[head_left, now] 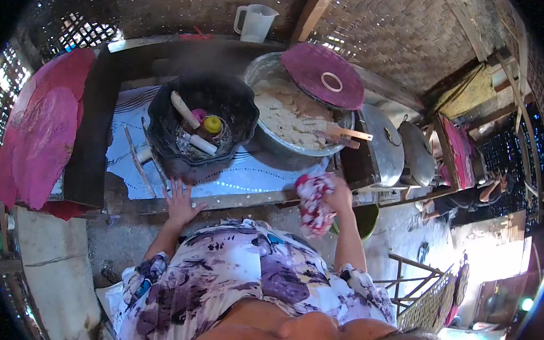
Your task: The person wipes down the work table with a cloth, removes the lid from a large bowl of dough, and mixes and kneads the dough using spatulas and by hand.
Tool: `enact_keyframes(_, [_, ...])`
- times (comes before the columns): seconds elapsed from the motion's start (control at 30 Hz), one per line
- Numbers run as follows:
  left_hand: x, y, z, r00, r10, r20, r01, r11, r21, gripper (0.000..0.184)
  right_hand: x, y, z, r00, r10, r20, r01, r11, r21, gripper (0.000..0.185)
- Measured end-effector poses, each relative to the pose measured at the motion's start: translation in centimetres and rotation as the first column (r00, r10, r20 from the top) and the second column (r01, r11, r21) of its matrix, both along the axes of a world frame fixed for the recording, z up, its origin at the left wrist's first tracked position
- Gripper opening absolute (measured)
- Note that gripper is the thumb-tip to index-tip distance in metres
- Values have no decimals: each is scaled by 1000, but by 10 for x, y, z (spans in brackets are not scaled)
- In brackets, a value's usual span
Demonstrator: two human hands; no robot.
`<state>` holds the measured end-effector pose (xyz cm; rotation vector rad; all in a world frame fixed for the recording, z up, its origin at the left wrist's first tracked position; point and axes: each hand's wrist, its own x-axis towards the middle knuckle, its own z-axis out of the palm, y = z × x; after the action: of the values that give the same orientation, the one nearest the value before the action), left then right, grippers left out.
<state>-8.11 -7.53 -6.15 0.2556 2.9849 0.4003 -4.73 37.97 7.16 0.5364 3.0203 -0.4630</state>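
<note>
My left hand (183, 207) rests with spread fingers on the front edge of the counter (245, 199), holding nothing. In my right hand (340, 198) is a bunched red-and-white cloth (314, 205), held just in front of the counter. A dark scalloped bowl (163, 110) stands beyond my left hand. Inside it are a pale-handled tool (184, 108), a yellow round thing (212, 124) and a white cylinder (203, 144). Right of the bowl, a big metal pot (274, 136) holds a pale, lumpy mass (288, 112). A wooden-handled spatula (352, 134) lies across its rim.
A pink round lid (342, 87) partly covers the pot's back. Metal lidded pots (382, 145) stand to the right. Sticks (138, 162) lie left on a patterned cloth. A clear pitcher (257, 24) sits behind, a green basin (366, 220) below. Another person (469, 198) is far right.
</note>
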Motion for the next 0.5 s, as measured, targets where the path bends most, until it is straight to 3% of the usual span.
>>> enact_keyframes(0.03, [-3, -1, 2, 1000, 2, 25, -2, 1000, -11, 90, -4, 14, -1, 995, -4, -101, 5, 1000, 8, 55])
enact_keyframes(0.13, [-11, 3, 5, 995, 2, 100, 1, 1000, -31, 92, -23, 51, -95, 936, -345, 66, 331, 929, 165, 55])
enact_keyframes(0.2, [-14, 1, 1, 987, 9, 158, -2, 999, -45, 92, -26, 15, -98, 959, -245, 141, 199, 939, 279, 53])
enact_keyframes(0.27, [-18, 0, 3, 984, 5, 179, 4, 999, -48, 93, -26, -34, -65, 916, 85, 392, -184, 957, 224, 52])
enact_keyframes(0.3, [-15, -1, 3, 980, -1, 199, 11, 999, -51, 93, -12, -58, -48, 938, 272, 214, -300, 948, 109, 58])
enact_keyframes(0.4, [-14, 0, -2, 992, -15, 125, 21, 999, -46, 94, -16, -68, -47, 837, 491, 243, -474, 871, -129, 64])
enact_keyframes(0.43, [-16, 1, 1, 984, -16, 176, 29, 997, -73, 93, -17, -73, -34, 886, 442, 141, -432, 896, -98, 63])
enact_keyframes(0.5, [-14, 2, 11, 956, 7, 294, 35, 990, -136, 91, -43, -74, -32, 978, 188, 89, -181, 980, -81, 63])
